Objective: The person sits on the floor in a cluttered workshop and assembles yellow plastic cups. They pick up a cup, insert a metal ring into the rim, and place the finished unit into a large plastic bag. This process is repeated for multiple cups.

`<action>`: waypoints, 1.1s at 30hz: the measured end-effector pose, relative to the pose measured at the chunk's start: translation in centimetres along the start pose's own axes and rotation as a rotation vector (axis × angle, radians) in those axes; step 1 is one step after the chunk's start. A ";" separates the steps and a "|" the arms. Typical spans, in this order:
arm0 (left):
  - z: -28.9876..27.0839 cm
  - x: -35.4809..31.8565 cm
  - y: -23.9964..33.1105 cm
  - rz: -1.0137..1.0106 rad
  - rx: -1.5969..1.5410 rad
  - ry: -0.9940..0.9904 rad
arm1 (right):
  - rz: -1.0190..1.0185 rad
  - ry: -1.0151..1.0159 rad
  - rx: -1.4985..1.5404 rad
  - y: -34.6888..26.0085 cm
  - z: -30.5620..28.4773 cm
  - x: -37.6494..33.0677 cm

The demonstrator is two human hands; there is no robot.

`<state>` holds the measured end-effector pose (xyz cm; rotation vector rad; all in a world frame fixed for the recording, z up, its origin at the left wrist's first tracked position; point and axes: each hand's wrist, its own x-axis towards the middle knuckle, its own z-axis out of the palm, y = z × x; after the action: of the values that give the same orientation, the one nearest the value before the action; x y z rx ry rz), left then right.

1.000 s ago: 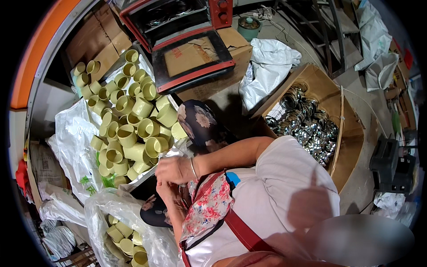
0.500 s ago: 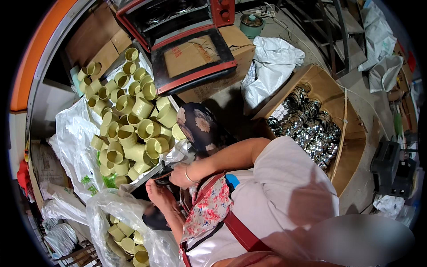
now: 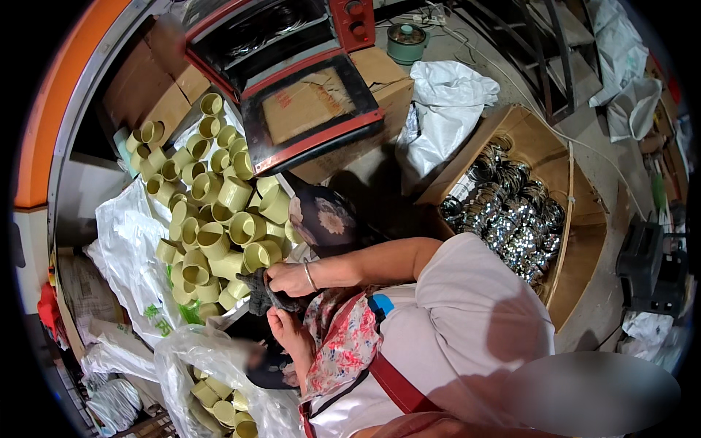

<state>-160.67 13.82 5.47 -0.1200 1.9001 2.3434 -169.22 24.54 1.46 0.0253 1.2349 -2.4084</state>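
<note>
In front of my lap, both hands hold a dark grey cloth glove [image 3: 258, 290]. My right hand [image 3: 288, 278], with a bangle at its wrist, is closed on the glove's upper edge. Just below it, my left hand [image 3: 283, 324] pinches the glove's lower edge, fingertips pressed together. The side of the glove away from me hangs loose and crumpled beside the heap of yellow-green cups [image 3: 213, 241]. Parts of the fingers are hidden behind the cloth.
A red toaster oven [image 3: 353, 31] with its door down stands on a cardboard box beyond my knees. A carton of shiny metal rings [image 3: 577, 219] is to the right, near a white sack [image 3: 449, 91]. A clear plastic bag [image 3: 219, 350] holds more cups at lower left.
The dark glove has come up into fuller view between my hands. My right hand has shifted slightly left and up; my left hand has moved right and down.
</note>
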 end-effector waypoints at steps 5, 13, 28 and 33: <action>2.7 -0.3 2.5 0.105 0.227 -0.104 | 0.073 0.433 -0.443 -1.1 1.0 -0.7; 3.5 0.7 2.1 0.108 0.325 -0.173 | 0.099 0.289 0.283 2.7 0.3 2.4; -0.7 3.6 -1.3 0.068 0.689 0.121 | 0.145 -0.109 0.599 1.4 1.0 3.2; 0.8 1.3 -2.8 0.114 0.520 -0.115 | 0.120 -0.243 0.547 0.2 1.0 3.6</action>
<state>-161.51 15.25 2.77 0.1712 2.4279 1.7870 -172.24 22.39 1.16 -0.0288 0.4353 -2.4777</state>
